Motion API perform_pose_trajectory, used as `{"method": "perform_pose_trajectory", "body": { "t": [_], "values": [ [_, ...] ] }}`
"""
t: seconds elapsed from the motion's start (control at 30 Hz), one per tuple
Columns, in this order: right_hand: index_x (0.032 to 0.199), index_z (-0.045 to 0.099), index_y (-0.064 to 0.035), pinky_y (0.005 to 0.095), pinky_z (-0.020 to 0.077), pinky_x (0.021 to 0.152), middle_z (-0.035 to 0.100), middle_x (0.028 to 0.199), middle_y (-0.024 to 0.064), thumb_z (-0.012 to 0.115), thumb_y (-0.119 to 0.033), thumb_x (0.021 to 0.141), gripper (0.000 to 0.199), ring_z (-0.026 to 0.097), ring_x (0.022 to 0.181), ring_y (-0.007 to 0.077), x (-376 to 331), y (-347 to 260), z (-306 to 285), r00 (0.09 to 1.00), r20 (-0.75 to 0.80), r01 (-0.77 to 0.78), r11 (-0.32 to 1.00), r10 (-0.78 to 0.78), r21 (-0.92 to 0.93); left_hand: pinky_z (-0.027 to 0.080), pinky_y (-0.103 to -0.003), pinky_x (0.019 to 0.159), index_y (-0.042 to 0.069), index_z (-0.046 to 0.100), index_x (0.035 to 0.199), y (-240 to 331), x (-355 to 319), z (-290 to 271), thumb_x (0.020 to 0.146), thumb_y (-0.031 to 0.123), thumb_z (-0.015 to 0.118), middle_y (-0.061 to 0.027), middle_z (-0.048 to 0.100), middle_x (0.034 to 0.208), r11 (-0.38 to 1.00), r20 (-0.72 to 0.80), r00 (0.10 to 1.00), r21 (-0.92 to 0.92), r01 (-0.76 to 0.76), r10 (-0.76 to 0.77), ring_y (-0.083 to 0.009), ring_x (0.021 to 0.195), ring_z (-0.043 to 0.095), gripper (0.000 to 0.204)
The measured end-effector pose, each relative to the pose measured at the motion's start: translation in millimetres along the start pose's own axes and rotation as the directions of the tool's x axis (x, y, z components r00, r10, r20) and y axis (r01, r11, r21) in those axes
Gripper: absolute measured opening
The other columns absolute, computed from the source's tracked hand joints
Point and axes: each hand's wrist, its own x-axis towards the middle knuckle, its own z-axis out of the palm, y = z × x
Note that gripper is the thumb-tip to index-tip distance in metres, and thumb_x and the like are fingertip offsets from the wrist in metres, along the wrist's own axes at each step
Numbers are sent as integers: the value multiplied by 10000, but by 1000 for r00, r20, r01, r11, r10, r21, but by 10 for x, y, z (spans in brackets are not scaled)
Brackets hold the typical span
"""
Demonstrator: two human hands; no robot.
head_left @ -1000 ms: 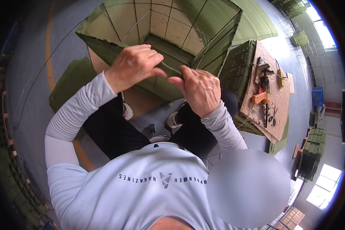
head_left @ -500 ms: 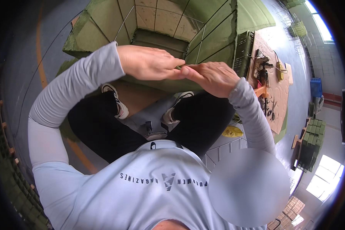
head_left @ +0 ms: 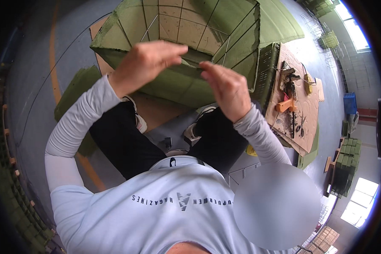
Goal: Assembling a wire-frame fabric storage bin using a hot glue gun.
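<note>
A large green fabric-covered wire-frame basket (head_left: 173, 84) stands in front of me, with its front rim between my knees and my hands. My left hand (head_left: 150, 63) is raised over the left part of this rim, fingers stretched to the right and slightly smeared by motion. Opposite it, my right hand (head_left: 228, 89) points its fingers left, tips close to the rim's middle. A gap separates the two hands. Neither hand shows a held thing; whether the right fingertips touch the fabric I cannot make out.
On the right, a cardboard-topped green crate (head_left: 269, 78) bears an orange-handled tool (head_left: 285, 105), scissors (head_left: 300, 127) and a yellow tape measure (head_left: 308, 84). Green fabric (head_left: 76, 91) lies on the floor at left. A blue bin (head_left: 349, 103) stands farther right.
My hands were together at the rim and have come apart, the left moving left, the right lower. The basket and crate appear shifted slightly in view.
</note>
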Motion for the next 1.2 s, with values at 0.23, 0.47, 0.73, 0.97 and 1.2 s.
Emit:
{"method": "perform_pose_trajectory", "body": {
  "t": [0.23, 0.47, 0.73, 0.97, 1.2],
  "values": [
    [986, 652, -96, 392, 519, 632, 680, 802, 132, 603, -129, 865, 135, 657, 719, 330, 71, -66, 66, 935, 244, -246, 966, 259, -83, 553, -334, 694, 15, 693, 993, 45, -61, 130, 833, 130, 695, -122, 706, 892, 996, 150, 985, 47, 79, -85, -266, 786, 690, 197],
    [915, 730, -80, 392, 513, 676, 659, 698, 154, 624, -285, 862, 236, 657, 720, 328, 285, 27, 24, 760, 403, -569, 822, 509, 35, 511, -327, 654, -26, 686, 932, 28, 168, 35, 891, 208, 656, -152, 692, 803, 925, 368, 878, -100, 366, -307, -249, 688, 668, 239],
    [863, 672, -13, 375, 527, 754, 687, 795, 126, 608, -298, 907, 295, 668, 780, 310, 267, -44, 235, 989, 84, -108, 978, 125, -178, 516, -282, 776, -23, 683, 956, -117, 158, 157, 932, 190, 609, -116, 711, 920, 886, 59, 932, -294, 357, -356, -173, 880, 676, 227],
    [925, 624, -70, 391, 526, 689, 689, 873, 93, 613, -156, 817, 138, 667, 790, 293, 175, -77, 342, 996, 90, 1, 981, 17, -196, 545, -359, 763, 31, 664, 1040, -8, -232, 293, 807, 122, 706, -106, 692, 969, 916, -86, 989, 394, -78, 121, -288, 902, 677, 255],
    [884, 681, -55, 425, 493, 647, 627, 713, 178, 585, -218, 908, 191, 642, 722, 343, 370, -2, 256, 945, 232, -238, 971, 229, 9, 542, -339, 689, 3, 680, 988, -224, 51, 40, 864, 155, 674, -139, 697, 868, 986, 295, 948, -77, 151, -122, -254, 727, 687, 197]
  ]
}}
